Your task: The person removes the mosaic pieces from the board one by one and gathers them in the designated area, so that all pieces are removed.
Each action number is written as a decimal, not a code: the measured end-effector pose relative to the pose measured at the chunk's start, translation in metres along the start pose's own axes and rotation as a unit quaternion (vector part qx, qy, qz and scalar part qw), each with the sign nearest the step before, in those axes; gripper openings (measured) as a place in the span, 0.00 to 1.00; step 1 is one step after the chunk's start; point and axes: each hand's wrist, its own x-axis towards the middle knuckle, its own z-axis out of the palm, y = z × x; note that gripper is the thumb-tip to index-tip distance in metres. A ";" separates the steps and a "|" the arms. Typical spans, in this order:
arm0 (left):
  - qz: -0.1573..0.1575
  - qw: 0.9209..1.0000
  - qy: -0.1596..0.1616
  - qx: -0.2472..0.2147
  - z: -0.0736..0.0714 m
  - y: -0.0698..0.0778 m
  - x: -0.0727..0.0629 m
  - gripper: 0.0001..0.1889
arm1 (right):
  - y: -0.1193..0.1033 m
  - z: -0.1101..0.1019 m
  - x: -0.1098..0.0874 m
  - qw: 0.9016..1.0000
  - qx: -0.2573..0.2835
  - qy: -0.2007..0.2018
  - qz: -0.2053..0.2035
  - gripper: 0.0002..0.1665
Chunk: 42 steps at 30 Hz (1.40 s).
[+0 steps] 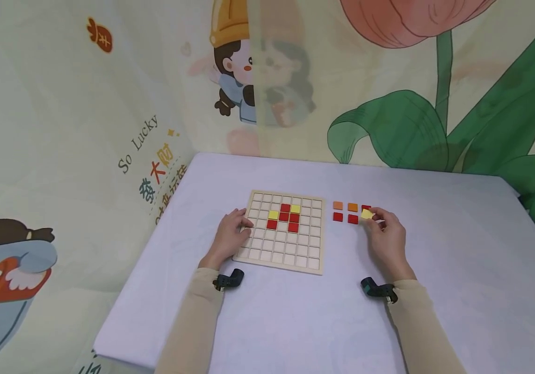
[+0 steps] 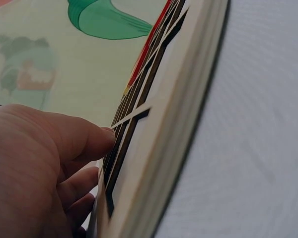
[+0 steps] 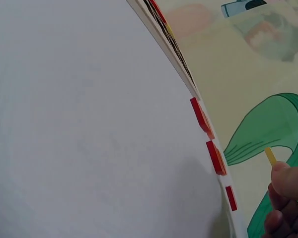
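A square wooden grid board (image 1: 299, 249) lies flat on the table, with several red tiles (image 1: 284, 216) and two yellow tiles in its cells. My left hand (image 1: 227, 235) holds the board's left edge; in the left wrist view the thumb (image 2: 89, 139) reaches over the rim and the other fingers are curled at the edge. To the right of the board, my right hand (image 1: 387, 239) pinches a yellow tile (image 1: 367, 214) between thumb and fingertips. In the right wrist view this yellow tile (image 3: 270, 155) is held up, clear of the table.
Beside the board's right edge, loose tiles lie in two rows: orange tiles (image 1: 352, 207) and red tiles (image 1: 352, 219), one red tile partly hidden behind the right hand's yellow tile. The white-covered table (image 1: 295, 322) backs onto a printed cloth (image 1: 389, 67).
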 end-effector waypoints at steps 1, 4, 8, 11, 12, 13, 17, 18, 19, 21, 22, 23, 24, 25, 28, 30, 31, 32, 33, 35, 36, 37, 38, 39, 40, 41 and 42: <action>0.000 1.000 0.000 0.000 0.000 0.000 0.000 0.04 | 0.002 -0.002 0.001 1.000 -0.005 0.000 0.002 0.19; 0.002 1.000 0.000 0.000 0.000 0.001 0.000 0.04 | 0.007 -0.006 0.002 1.000 -0.021 -0.002 0.009 0.19; 0.002 1.000 0.001 0.005 0.001 0.001 0.001 0.04 | 0.013 -0.008 0.004 0.999 -0.036 -0.006 0.017 0.19; 0.000 1.000 0.000 0.008 0.001 0.000 0.001 0.04 | 0.016 -0.006 0.005 0.999 -0.040 -0.003 0.019 0.19; -0.001 1.000 0.000 0.008 0.001 -0.001 0.001 0.04 | 0.017 -0.005 0.005 0.999 -0.042 -0.003 0.018 0.19; -0.002 1.000 -0.001 0.008 0.001 -0.001 0.001 0.04 | 0.019 -0.004 0.005 0.999 -0.044 -0.004 0.017 0.19; -0.001 1.000 0.000 0.007 0.001 -0.003 0.002 0.04 | 0.022 0.000 0.005 0.998 -0.058 -0.013 0.004 0.19; -0.001 1.000 0.000 0.007 0.002 -0.003 0.003 0.04 | 0.023 0.001 0.005 0.998 -0.059 -0.015 0.001 0.19; 0.000 1.000 0.000 0.007 0.002 -0.003 0.003 0.04 | 0.023 0.001 0.005 0.998 -0.061 -0.016 -0.002 0.19; 0.002 1.000 -0.001 0.007 0.002 -0.004 0.004 0.04 | 0.024 0.002 0.005 0.998 -0.067 -0.018 -0.007 0.18; 0.003 1.000 -0.003 0.007 0.002 -0.004 0.004 0.04 | 0.024 0.002 0.005 0.997 -0.070 -0.017 -0.009 0.18; 0.003 1.000 -0.004 0.008 0.002 -0.004 0.004 0.05 | 0.024 0.003 0.005 0.997 -0.073 -0.018 -0.010 0.18; 0.003 1.000 -0.005 0.008 0.002 -0.003 0.004 0.05 | 0.023 0.003 0.005 0.997 -0.076 -0.019 -0.010 0.18; 0.003 1.000 -0.005 0.007 0.001 -0.003 0.004 0.05 | 0.023 0.003 0.005 0.997 -0.080 -0.018 -0.011 0.18; 0.001 1.000 -0.004 0.003 0.000 -0.002 0.002 0.06 | 0.022 0.004 0.005 0.996 -0.086 -0.017 -0.007 0.19; 0.002 1.000 -0.004 0.001 0.000 -0.001 0.002 0.06 | 0.022 0.003 0.005 0.996 -0.091 -0.017 -0.002 0.19; 0.003 1.000 -0.005 0.002 0.000 -0.001 0.002 0.06 | 0.022 0.003 0.005 0.996 -0.092 -0.016 0.000 0.18; 0.004 1.000 -0.006 0.003 0.000 -0.001 0.002 0.06 | 0.022 0.003 0.005 0.995 -0.094 -0.018 0.002 0.18; 0.006 1.000 -0.006 0.004 0.000 -0.001 0.002 0.06 | 0.022 0.003 0.006 0.995 -0.098 -0.020 0.003 0.18; 0.008 1.000 -0.006 0.003 0.000 -0.001 0.002 0.05 | 0.022 0.003 0.006 0.994 -0.105 -0.027 0.004 0.18; 0.008 1.000 -0.004 0.003 0.001 -0.001 0.002 0.05 | 0.022 0.003 0.007 0.994 -0.108 -0.031 0.003 0.18; 0.009 1.000 -0.003 0.002 0.001 -0.001 0.002 0.05 | 0.021 0.003 0.007 0.993 -0.110 -0.035 0.001 0.18; 0.008 1.000 -0.001 0.001 0.000 -0.001 0.002 0.05 | 0.021 0.003 0.008 0.993 -0.114 -0.039 -0.001 0.18; 0.007 1.000 0.000 0.001 0.001 -0.001 0.002 0.05 | 0.020 0.003 0.009 0.992 -0.116 -0.042 -0.003 0.18; 0.006 1.000 0.001 0.000 0.001 -0.001 0.002 0.05 | 0.019 0.003 0.009 0.992 -0.118 -0.044 -0.004 0.18; 0.006 1.000 0.002 0.000 0.001 -0.002 0.002 0.05 | 0.019 0.003 0.010 0.992 -0.119 -0.045 -0.005 0.18; 0.005 1.000 0.003 0.001 0.001 -0.002 0.002 0.05 | 0.018 0.003 0.010 0.992 -0.120 -0.047 -0.006 0.18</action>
